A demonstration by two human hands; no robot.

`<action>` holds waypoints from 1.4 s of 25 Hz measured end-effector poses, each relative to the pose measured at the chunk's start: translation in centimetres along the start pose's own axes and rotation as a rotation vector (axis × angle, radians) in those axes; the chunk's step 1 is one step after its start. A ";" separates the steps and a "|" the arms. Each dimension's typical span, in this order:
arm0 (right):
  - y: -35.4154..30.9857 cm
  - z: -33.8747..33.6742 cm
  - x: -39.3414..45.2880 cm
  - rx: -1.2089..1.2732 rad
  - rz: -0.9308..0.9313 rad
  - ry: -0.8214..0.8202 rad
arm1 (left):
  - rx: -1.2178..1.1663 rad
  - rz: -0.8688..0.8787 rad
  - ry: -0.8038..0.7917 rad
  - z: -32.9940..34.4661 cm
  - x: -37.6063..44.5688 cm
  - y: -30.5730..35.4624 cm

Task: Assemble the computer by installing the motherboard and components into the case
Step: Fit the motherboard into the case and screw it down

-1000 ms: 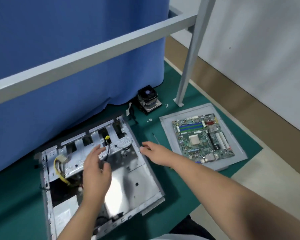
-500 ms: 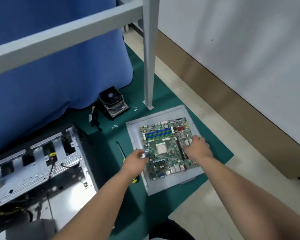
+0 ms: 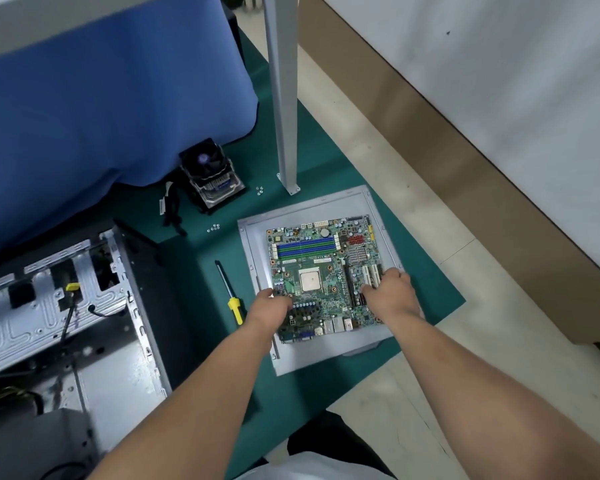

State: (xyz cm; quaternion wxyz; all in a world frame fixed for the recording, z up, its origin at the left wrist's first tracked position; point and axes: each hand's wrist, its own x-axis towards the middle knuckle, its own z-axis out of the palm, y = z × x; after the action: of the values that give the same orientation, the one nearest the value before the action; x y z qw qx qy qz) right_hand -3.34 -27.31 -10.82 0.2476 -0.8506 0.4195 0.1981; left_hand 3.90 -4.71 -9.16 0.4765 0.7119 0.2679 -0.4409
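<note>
Open case point(image 3: 84, 327) lying near left on the green mat point(image 3: 430, 299). Further out, left hand point(image 3: 269, 308) and right hand point(image 3: 392, 291) curled on opposite edges of the motherboard point(image 3: 323, 275), gripping it flat on the grey panel point(image 3: 257, 244), screwdriver point(image 3: 228, 292) just left. Farthest back, cooler fan point(image 3: 210, 176) beside the blue cloth point(image 3: 101, 98).

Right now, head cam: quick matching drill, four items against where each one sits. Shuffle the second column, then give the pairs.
Items:
1. motherboard
2. screwdriver
3. CPU cooler
4. computer case

Places:
A. on the green mat, just left of the grey panel
B. far left, lying open
C. on the grey panel, a hand at each side
D. by the blue cloth, near the metal post

Pairs: 1-C, 2-A, 3-D, 4-B
</note>
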 end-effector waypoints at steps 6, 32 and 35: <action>-0.1 -0.6 0.6 -0.014 0.015 -0.010 | -0.244 -0.093 0.029 -0.3 0.5 1.2; -18.2 2.6 -18.8 0.091 -0.490 -0.104 | -0.819 0.367 -0.159 -25.5 -12.8 -8.7; -20.3 4.8 -22.4 0.002 -0.581 -0.118 | -0.890 0.378 -0.116 -28.8 -14.2 -11.5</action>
State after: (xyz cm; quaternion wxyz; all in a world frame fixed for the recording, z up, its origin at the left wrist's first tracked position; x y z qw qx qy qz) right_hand -0.21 0.00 2.70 0.3188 -0.9218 0.1436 0.1675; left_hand -1.23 26.79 2.77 0.8204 0.4498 0.2695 -0.2282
